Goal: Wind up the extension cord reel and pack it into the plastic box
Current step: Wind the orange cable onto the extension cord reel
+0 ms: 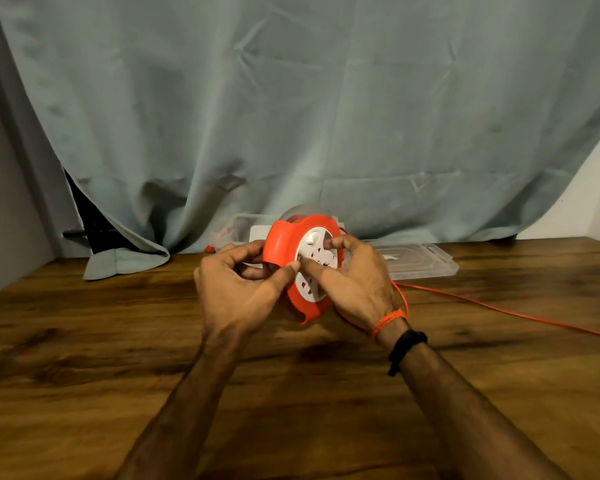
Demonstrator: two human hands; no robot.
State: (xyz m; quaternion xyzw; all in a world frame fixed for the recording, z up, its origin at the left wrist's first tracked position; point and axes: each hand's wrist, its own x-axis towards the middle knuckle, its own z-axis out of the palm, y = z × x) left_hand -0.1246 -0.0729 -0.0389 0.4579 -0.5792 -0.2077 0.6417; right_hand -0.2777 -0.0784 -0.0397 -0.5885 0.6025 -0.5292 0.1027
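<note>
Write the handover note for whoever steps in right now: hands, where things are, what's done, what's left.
Left hand: grips the orange reel by its rim, held above the wooden table.
Right hand: fingers curled on the reel's white socket face.
Orange cord: a long run lies on the table, trailing off to the right, so winding is not finished.
Clear plastic box and lid: behind the reel, by the curtain.
Left: finish winding, put reel in box.

Under the hands, a brown wooden surface (pixel 118 341); behind them, a hanging grey-green curtain (pixel 291 98); far left, a dark handle-like thing (pixel 75 233).
</note>
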